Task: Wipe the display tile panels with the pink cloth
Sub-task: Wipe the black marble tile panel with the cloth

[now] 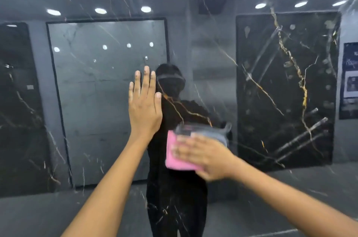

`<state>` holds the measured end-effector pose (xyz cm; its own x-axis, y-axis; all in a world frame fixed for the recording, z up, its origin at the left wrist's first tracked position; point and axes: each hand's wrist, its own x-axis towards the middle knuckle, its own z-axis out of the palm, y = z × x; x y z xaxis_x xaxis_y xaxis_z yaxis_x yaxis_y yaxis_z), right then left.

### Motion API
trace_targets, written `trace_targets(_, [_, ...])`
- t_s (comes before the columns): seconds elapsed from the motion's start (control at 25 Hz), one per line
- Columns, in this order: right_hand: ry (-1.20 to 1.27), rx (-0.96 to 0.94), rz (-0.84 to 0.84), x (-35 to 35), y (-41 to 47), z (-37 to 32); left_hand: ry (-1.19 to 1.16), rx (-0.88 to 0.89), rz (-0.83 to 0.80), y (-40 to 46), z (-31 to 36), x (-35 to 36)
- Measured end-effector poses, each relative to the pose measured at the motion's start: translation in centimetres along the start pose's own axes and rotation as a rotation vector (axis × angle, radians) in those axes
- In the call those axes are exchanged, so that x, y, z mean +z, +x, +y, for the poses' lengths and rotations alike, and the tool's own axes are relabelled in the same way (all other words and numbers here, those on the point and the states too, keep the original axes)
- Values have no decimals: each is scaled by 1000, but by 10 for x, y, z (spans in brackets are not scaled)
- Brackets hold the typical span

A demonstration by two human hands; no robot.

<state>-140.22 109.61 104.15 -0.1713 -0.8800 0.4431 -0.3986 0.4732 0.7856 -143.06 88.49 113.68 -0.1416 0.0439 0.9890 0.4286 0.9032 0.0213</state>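
Note:
A glossy black display tile panel (271, 207) with gold and white veins fills the whole view and mirrors the room. My left hand (144, 105) lies flat against it with straight, spread fingers, left of centre. My right hand (205, 156) presses a folded pink cloth (175, 156) flat onto the panel just below and to the right of the left hand. The right hand is blurred. The cloth's reflection shows as a grey patch just above it.
The panel reflects other framed tile panels, a grey one (108, 97) at left and a black gold-veined one (286, 89) at right, ceiling spotlights, a poster (350, 80) at far right, and a person's dark silhouette in the middle.

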Motion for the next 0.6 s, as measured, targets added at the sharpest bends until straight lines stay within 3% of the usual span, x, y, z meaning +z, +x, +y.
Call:
trace_targets(0.08, [22, -234, -186, 4, -29, -29, 38, -17, -39, -42, 0, 0])
trace_targets(0.12, [33, -261, -175, -1, -27, -14, 58, -26, -48, -63, 1, 2])
trace_targets(0.16, [11, -184, -83, -11, -19, 11, 79, -31, -53, -80, 2, 4])
trace_targets(0.28, [-77, 363, 253, -53, 4, 114, 110, -45, -49, -102, 1, 9])
trace_targets(0.32, [-70, 514, 326, -58, 3, 129, 107, -58, -44, -102, 1, 10])
trace_targets(0.4, [-81, 619, 356, -40, -13, 101, 95, -66, -47, -103, 2, 11])
trace_targets(0.48, [-48, 463, 226, 3, -49, 13, 95, -63, -66, -105, 1, 10])
trace_targets(0.6, [31, 7, -134, 29, -98, -90, 84, -62, -85, -107, 0, 7])
